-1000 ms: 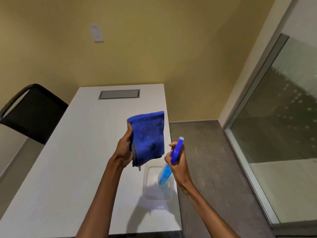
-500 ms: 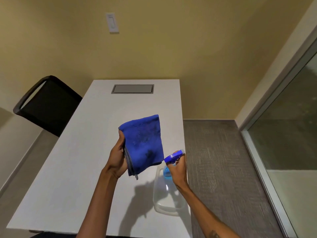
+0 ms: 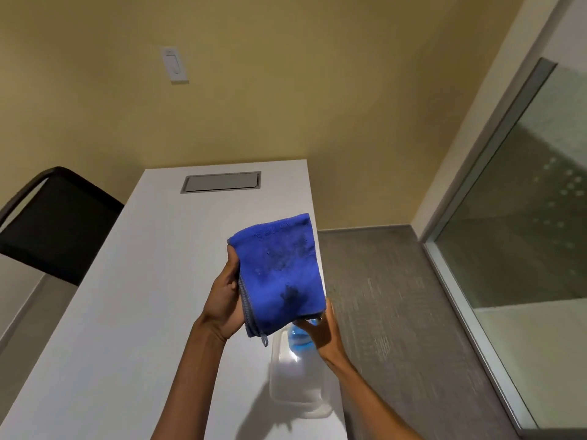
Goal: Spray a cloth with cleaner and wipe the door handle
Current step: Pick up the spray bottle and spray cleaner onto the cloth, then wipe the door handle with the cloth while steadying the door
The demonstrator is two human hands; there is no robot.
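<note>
The step in hand looks like setting the bottle down now that the cloth shows dark wet blotches; that is a judgement from the stains.

Going left to right, a black chair (image 3: 54, 223) stands at 9 o'clock, beside the white table (image 3: 133, 312). On the wall at 11 o'clock is a switch (image 3: 174, 64), and a grey hatch (image 3: 221, 182) lies flush in the table's far end.

The left hand (image 3: 226, 300) pinches the folded blue cloth (image 3: 279, 274) along its left edge, thumb on the near face, and holds it upright over the table near centre. Keep that grip, with the damp face turned outward, ready for wiping.

At 5 o'clock the right hand (image 3: 320, 328) is at the neck of the spray bottle (image 3: 300, 339), just under the cloth's lower corner. The cloth hides the fingers, so I cannot tell whether they clasp the bottle or are letting go. The bottle sits in or just above a clear tub (image 3: 301, 385) near the table's right edge. Lower it straight, upright, and free the fingers only once it stands firm; the tub is close to the edge and could be nudged off.

At 3 o'clock are carpet and a glass panel (image 3: 524, 223). No door handle is in view, so the person will have to turn to find it.
</note>
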